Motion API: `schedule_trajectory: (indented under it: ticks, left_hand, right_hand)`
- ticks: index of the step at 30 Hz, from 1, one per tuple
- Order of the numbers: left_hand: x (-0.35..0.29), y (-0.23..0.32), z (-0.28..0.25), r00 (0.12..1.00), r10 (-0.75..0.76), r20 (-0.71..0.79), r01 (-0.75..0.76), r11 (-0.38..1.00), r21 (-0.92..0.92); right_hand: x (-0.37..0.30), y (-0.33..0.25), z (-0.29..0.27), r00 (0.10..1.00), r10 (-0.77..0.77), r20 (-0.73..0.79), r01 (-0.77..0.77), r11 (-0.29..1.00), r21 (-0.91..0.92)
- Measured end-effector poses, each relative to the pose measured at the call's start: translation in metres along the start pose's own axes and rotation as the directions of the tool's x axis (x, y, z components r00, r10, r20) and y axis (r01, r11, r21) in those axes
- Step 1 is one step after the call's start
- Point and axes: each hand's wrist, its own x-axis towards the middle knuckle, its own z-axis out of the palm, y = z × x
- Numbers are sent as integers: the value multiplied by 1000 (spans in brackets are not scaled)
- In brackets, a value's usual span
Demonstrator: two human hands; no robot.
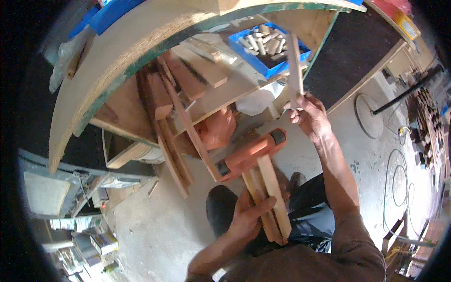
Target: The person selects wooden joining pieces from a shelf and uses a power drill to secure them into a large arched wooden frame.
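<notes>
1. Head view, containers: a blue tray (268, 66) sits on the lower shelf (221, 91) under the table (122, 51). It holds a heap of short pale wooden dowels (264, 41), lying loosely across one another.
2. Also on that shelf, left of the tray, lie flat wood offcuts (199, 66). Several long boards (176, 136) lean against the shelf's front edge and slant down to the floor.
3. A white bag (260, 101) and an orange bag (218, 128) sit below the shelf edge.
4. The right hand (310, 115) has its grip closed around the lower end of a thin wooden slat (294, 68). The slat stands nearly upright and crosses in front of the tray's right side.
5. The left hand (246, 216) has its grip wrapped around a bundle of wooden strips (268, 199), held low above the person's lap. The strips point up toward an orange power tool (249, 155), which lies just beyond their upper ends.
6. Edges: the table's thick chipboard rim curves over the shelf, with a green-painted band along its underside.
7. Open room: bare concrete floor (155, 225) spreads to the lower left, and more floor lies to the right, crossed by looping cables (397, 174).
</notes>
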Motion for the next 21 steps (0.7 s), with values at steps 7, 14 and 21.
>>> schedule_trajectory:
  ticks: [7, 14, 21]
  left_hand:
    - [86, 118, 43, 983, 139, -117, -102, 955, 279]
    - [208, 236, -9, 706, 664, -246, -363, 638, 679]
    - [214, 225, -3, 362, 858, 365, -132, -341, 931]
  right_hand:
    - [-6, 24, 12, 969, -78, -233, 46, 989, -142]
    - [-3, 20, 19, 968, -7, -250, -2, 999, -38]
    - [-21, 34, 0, 979, -55, -196, 55, 998, -7]
